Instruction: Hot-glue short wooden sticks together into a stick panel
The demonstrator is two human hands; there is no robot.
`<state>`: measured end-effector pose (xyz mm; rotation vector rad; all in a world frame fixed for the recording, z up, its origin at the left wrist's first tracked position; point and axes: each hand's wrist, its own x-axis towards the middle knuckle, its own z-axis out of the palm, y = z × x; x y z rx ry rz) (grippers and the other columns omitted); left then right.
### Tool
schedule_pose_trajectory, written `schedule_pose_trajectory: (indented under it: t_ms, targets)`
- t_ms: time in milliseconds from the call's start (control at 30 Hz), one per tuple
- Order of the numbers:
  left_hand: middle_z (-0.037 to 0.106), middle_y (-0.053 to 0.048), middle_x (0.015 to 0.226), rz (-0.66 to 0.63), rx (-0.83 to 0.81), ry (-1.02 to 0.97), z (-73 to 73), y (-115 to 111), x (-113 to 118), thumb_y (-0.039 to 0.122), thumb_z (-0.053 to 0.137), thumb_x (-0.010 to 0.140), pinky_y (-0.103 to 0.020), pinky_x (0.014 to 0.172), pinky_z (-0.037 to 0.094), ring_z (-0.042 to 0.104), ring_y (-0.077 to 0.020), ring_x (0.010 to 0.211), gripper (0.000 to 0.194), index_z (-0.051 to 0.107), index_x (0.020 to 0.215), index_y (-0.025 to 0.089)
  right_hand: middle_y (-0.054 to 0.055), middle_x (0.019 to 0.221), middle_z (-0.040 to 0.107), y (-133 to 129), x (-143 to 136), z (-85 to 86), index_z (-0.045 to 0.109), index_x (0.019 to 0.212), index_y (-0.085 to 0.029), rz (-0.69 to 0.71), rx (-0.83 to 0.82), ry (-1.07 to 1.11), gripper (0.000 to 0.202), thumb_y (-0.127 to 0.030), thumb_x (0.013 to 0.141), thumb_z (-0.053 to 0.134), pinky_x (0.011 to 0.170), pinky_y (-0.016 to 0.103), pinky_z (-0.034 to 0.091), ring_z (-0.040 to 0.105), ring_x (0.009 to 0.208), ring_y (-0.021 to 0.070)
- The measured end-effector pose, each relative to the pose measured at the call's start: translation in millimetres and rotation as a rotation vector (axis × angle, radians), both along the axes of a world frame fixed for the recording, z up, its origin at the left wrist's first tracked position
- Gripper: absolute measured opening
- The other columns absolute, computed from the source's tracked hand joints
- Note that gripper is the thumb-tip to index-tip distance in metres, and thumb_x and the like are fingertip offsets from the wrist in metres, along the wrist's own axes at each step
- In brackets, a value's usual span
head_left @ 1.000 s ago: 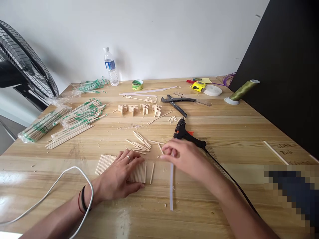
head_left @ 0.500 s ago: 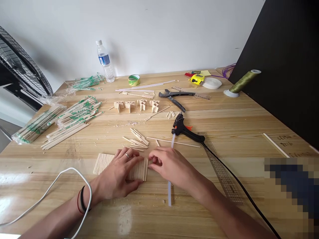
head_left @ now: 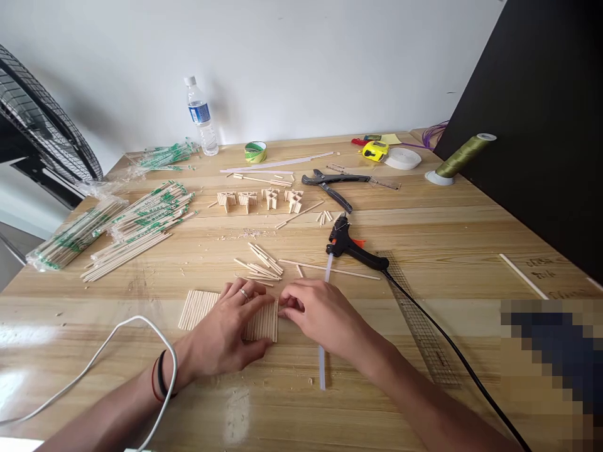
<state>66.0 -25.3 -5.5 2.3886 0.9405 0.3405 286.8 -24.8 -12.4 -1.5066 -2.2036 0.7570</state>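
Observation:
A flat row of short wooden sticks (head_left: 198,309), laid side by side, lies on the table in front of me. My left hand (head_left: 232,326) spans the row from above, thumb at its near edge and fingers at its far edge, covering the middle. At the row's right end my right hand (head_left: 313,311) has its fingers curled together against the last wooden stick (head_left: 276,323); its fingertips are partly hidden. Loose short sticks (head_left: 261,263) lie just beyond both hands. A black glue gun (head_left: 351,245) rests beyond my right hand, its glue stick (head_left: 322,367) passing beneath that hand.
A clear ruler (head_left: 419,320) and black cord lie at right. Farther back are small stick assemblies (head_left: 247,199), a cutter (head_left: 336,182), a tape measure (head_left: 375,150), a thread spool (head_left: 464,160) and a water bottle (head_left: 202,119). Bundled sticks (head_left: 78,232) lie left; a white cable (head_left: 117,326) crosses my left wrist.
The last stick at the right end now sits closer against the row, and my right hand has shifted slightly left with it. My left hand stays on the row. The view has moved slightly.

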Motion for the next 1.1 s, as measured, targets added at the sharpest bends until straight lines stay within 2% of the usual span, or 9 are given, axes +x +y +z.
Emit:
schedule_pose_trajectory:
  t_ms: [333,833,1100]
  targets:
    - [0.059,-0.009,0.132,-0.001,-0.026,-0.028,-0.5,1.0,-0.9,0.021,0.075,0.085,-0.051,0.106,0.046,0.051,-0.0313,0.118,0.055,0.057,0.137,0.026,0.000,0.081,0.076,-0.8,-2.3,-2.7,0.071,0.073,-0.020,0.004,0.004,0.062,0.022,-0.002,0.083,0.076,0.068,0.028,0.044,0.067,0.073,0.0169]
    - [0.059,-0.010,0.132,0.002,-0.055,-0.039,3.2,1.3,1.1,0.019,0.074,0.086,-0.054,0.109,0.046,0.050,-0.0313,0.120,0.050,0.060,0.133,0.026,-0.001,0.081,0.076,-1.0,-2.4,-2.2,0.068,0.072,-0.021,-0.003,0.021,0.071,0.024,0.000,0.082,0.074,0.066,0.027,0.043,0.067,0.072,0.0162]
    - [0.060,-0.010,0.129,0.002,-0.006,-0.040,-2.7,3.9,-1.3,0.022,0.078,0.083,-0.053,0.106,0.049,0.053,-0.0315,0.119,0.054,0.060,0.133,0.025,-0.001,0.081,0.076,0.5,-0.1,-2.6,0.071,0.074,-0.021,-0.008,0.020,0.054,0.020,-0.007,0.082,0.082,0.066,0.027,0.043,0.067,0.071,0.0161]
